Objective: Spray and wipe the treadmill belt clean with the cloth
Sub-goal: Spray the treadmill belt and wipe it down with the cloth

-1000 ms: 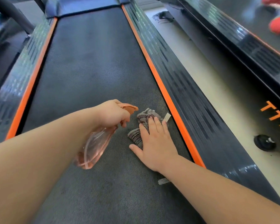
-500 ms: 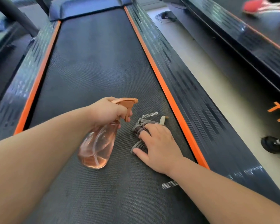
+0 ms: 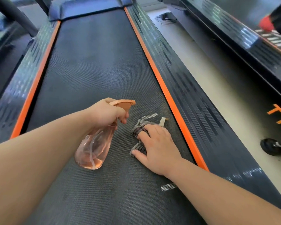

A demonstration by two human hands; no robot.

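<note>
Orange trim (image 3: 34,88) ran down the left edge of the treadmill, and the dark textured belt (image 3: 94,65) lay between it and the matching strip on the right. Over the belt's left-centre, the left hand (image 3: 107,113) held a clear pinkish spray bottle (image 3: 94,146) above the surface, fingers wrapped round its neck with one on the trigger and the nozzle aimed up the belt. A little liquid sat in the bottom of the bottle.

Just right of the bottle, near the belt's right edge, the right hand (image 3: 156,145) pressed a bunched grey cloth (image 3: 139,132) flat against the belt, fingers curled down onto it. A pale tag stuck out from the far side of the cloth.

Compared with a second before, the bottle had tipped more upright. The cloth had been pulled back toward the person and gathered under the fingers, uncovering a short white mark (image 3: 149,116) on the belt just beyond it. That looked like the return stroke of a wipe, with the bottle readied for another squirt. Most of the belt farther up looked untouched, so the job seemed to be in its early part. No spray mist could be made out.

Beyond the right side rail (image 3: 201,111) lay pale floor (image 3: 221,95) and a neighbouring machine.
</note>
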